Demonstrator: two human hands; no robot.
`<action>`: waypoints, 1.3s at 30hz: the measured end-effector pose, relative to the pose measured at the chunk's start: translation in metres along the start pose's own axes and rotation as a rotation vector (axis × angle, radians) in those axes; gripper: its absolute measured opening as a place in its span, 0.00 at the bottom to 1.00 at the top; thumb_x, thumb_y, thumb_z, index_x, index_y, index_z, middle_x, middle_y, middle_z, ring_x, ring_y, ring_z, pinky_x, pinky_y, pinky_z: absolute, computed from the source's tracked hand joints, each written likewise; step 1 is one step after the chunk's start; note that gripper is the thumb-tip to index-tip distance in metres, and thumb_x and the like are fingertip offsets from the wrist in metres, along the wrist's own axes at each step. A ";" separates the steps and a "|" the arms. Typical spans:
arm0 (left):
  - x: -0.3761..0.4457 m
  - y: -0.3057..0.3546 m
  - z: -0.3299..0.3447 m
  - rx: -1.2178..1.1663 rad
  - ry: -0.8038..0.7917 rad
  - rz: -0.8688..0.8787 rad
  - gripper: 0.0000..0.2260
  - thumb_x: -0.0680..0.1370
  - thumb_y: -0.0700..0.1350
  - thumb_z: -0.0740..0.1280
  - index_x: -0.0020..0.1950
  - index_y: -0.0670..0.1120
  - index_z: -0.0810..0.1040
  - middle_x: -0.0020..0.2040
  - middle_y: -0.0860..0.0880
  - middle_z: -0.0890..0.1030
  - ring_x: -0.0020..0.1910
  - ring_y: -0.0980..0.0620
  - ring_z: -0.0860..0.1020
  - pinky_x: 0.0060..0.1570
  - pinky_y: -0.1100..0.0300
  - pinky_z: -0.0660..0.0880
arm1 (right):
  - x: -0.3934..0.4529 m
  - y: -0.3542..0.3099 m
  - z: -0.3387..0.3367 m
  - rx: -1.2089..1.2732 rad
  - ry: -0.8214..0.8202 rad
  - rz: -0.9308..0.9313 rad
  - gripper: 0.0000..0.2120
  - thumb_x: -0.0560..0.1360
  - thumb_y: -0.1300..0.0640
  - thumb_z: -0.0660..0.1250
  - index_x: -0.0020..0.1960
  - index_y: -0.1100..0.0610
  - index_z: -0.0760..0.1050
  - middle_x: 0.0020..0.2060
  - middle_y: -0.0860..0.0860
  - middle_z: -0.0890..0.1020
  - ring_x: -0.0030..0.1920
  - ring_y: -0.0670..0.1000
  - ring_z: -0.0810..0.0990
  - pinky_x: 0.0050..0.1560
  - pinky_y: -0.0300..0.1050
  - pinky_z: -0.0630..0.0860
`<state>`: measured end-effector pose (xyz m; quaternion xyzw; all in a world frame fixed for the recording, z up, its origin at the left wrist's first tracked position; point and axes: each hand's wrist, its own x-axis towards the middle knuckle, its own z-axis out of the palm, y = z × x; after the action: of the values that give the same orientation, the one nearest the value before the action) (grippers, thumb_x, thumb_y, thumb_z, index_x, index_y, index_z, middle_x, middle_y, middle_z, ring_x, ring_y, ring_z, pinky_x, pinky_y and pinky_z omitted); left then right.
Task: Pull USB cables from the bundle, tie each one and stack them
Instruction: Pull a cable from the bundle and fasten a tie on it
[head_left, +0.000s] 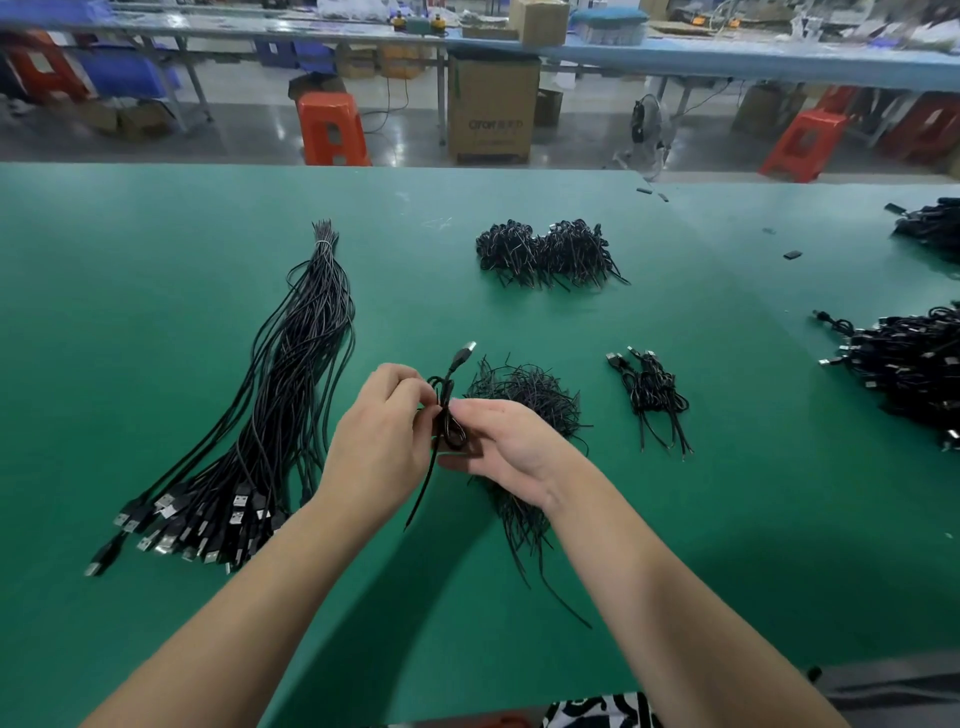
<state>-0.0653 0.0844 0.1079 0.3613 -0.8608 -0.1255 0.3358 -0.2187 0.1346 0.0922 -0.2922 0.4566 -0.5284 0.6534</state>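
Cable (448, 415), coiled, held above the mat (727, 519) between both hands; plug end points up, tail hangs down. Left hand (382, 441) pinches the coil from the left; right hand (506, 441) pinches it from the right. Bundle (291, 374) lies left. Ties (524, 395) under right hand. Stack (652, 395) right.

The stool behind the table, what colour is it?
Orange-red stool, clearest in the head view.
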 end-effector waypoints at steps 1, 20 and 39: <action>0.000 0.000 0.000 -0.004 0.012 0.013 0.02 0.76 0.37 0.71 0.48 0.41 0.79 0.50 0.47 0.77 0.44 0.46 0.78 0.39 0.53 0.76 | 0.001 0.001 0.000 0.006 0.026 -0.010 0.08 0.82 0.57 0.65 0.51 0.58 0.83 0.45 0.54 0.85 0.44 0.50 0.83 0.49 0.48 0.80; 0.006 -0.024 -0.009 0.356 -0.079 0.537 0.06 0.71 0.33 0.69 0.43 0.43 0.77 0.40 0.48 0.78 0.39 0.43 0.75 0.38 0.50 0.71 | 0.003 0.009 -0.001 0.037 0.064 0.098 0.06 0.73 0.58 0.73 0.47 0.60 0.83 0.40 0.53 0.85 0.40 0.49 0.84 0.44 0.44 0.81; 0.000 -0.015 -0.006 -0.244 -0.101 -0.099 0.07 0.79 0.40 0.68 0.42 0.49 0.74 0.37 0.56 0.77 0.39 0.58 0.75 0.41 0.66 0.68 | 0.009 0.009 0.000 -0.485 0.230 -0.344 0.06 0.78 0.56 0.71 0.55 0.54 0.81 0.27 0.45 0.78 0.29 0.45 0.74 0.33 0.40 0.75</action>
<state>-0.0535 0.0745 0.1052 0.3528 -0.8361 -0.2639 0.3269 -0.2144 0.1287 0.0817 -0.4510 0.5840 -0.5364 0.4096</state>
